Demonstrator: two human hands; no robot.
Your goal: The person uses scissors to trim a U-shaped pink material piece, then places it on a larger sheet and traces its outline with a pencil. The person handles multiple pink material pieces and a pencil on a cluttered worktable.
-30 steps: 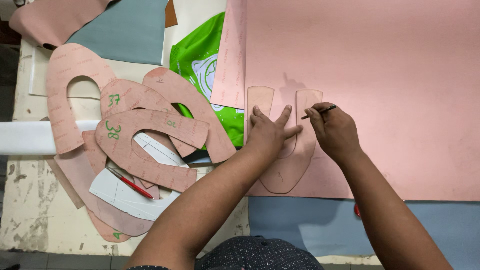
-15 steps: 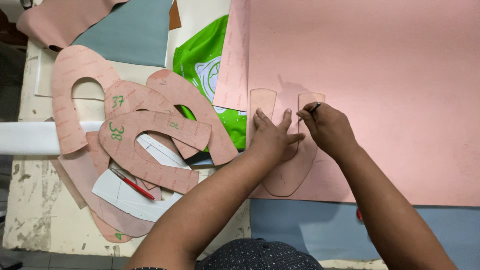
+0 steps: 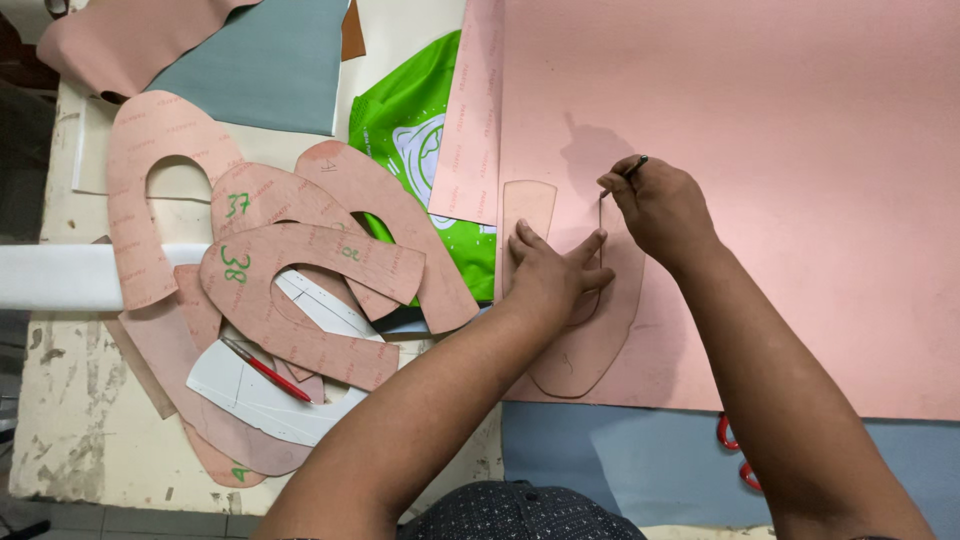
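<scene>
The left hand point(image 3: 553, 272) lies flat with fingers spread on a pink U-shaped template point(image 3: 590, 345), pressing it onto the big pink sheet point(image 3: 800, 200). The template sits near the sheet's left edge, its rounded end close to the sheet's near edge, its two arms pointing far. The left arm of the template ends well short of the sheet's far edge.

The right hand point(image 3: 660, 208) is pinched shut on a thin dark pen point(image 3: 634, 166), its tip at the far end of the template's right arm. The two hands are close, just apart.

To the right and far side the sheet is bare and wide. Under its near edge lies a blue sheet point(image 3: 620, 465), where red scissor handles point(image 3: 735, 460) poke out.

Left of the sheet, a green bag point(image 3: 420, 120) lies partly under it. Further left on the bench point(image 3: 60, 440) a heap of pink patterns point(image 3: 300, 270) overlaps, with a red pen point(image 3: 265, 368) on a white piece point(image 3: 250, 395). A grey-green sheet point(image 3: 260, 70) lies at the far left.
</scene>
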